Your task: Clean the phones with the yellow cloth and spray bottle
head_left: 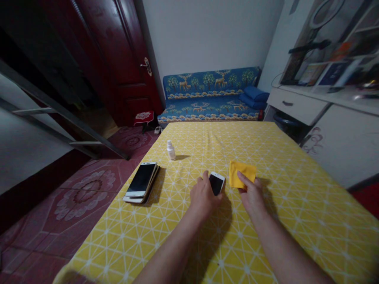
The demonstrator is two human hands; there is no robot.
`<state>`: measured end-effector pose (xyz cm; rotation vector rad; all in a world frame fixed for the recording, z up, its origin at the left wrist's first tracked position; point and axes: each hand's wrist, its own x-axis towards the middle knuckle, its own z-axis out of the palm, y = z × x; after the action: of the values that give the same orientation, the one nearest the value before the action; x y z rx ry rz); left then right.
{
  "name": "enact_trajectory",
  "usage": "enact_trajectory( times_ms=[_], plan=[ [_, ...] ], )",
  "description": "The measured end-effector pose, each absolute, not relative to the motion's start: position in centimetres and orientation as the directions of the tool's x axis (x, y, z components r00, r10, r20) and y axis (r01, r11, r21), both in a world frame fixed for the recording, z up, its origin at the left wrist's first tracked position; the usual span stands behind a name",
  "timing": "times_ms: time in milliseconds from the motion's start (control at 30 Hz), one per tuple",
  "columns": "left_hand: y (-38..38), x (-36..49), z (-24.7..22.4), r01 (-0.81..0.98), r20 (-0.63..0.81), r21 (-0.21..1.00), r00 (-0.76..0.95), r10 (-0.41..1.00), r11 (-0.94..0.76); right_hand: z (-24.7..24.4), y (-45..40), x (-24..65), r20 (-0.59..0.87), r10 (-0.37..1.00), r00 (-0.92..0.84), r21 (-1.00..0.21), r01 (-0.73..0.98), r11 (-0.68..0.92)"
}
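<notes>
My left hand (205, 194) grips a small white smartphone (217, 183) by its sides, its dark screen facing up, close over the table. Beside it, my right hand (251, 191) holds a folded yellow cloth (241, 174), with the thumb on top and the fingers underneath. To the left lies a stack of phones (142, 181); the top one is white with a black screen. A small white spray bottle (171, 150) stands upright behind the stack, farther from me than my hands.
A yellow patterned cloth covers the table (177, 225). Beyond it stands a blue sofa (207, 103) with deer prints. A white cabinet (334, 126) is at the right, a metal ladder (68, 114) at the left, and a dark red door (118, 51) behind.
</notes>
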<state>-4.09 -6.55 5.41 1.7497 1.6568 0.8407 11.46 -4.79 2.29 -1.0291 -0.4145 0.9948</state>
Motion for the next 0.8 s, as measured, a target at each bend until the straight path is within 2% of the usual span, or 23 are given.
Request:
enact_trajectory(
  times_ms=[133, 367, 500, 600, 667, 733, 800],
  plan=[
    [-5.2, -5.6, 4.4, 0.465, -0.021, 0.885, 0.039, 0.999, 0.0, 2.3, -5.0, 11.2, -0.132, 0.861, 0.491, -0.887, -0.447, 0.118],
    [-3.8, -7.4, 4.7, 0.528, -0.029, 0.843, 0.236, 0.971, -0.103, 1.6, -5.0, 11.5, -0.13, 0.857, 0.499, -0.931, -0.359, 0.068],
    [-4.1, -8.1, 5.9, 0.556, -0.086, 0.827, 0.274, 0.958, -0.085, 1.0, -4.9, 11.8, -0.155, 0.852, 0.5, -0.945, -0.328, 0.02],
    [-4.5, -8.6, 6.2, 0.456, -0.158, 0.89, 0.288, 0.945, 0.01, 0.9, -4.8, 11.7, -0.138, 0.852, 0.504, -0.954, -0.299, 0.023],
    [-4.9, -9.0, 5.9, 0.353, -0.191, 0.935, 0.39, 0.901, 0.046, 1.0, -4.9, 11.6, -0.115, 0.855, 0.506, -0.958, -0.283, 0.038],
    [-5.4, -9.2, 5.5, 0.29, -0.156, 0.957, 0.495, 0.855, 0.006, 1.2, -5.0, 11.5, -0.113, 0.857, 0.503, -0.965, -0.263, 0.027],
    [-5.9, -9.2, 5.2, 0.33, -0.066, 0.936, 0.504, 0.861, -0.121, 1.4, -5.1, 11.4, -0.123, 0.856, 0.502, -0.97, -0.245, 0.004]
  ],
)
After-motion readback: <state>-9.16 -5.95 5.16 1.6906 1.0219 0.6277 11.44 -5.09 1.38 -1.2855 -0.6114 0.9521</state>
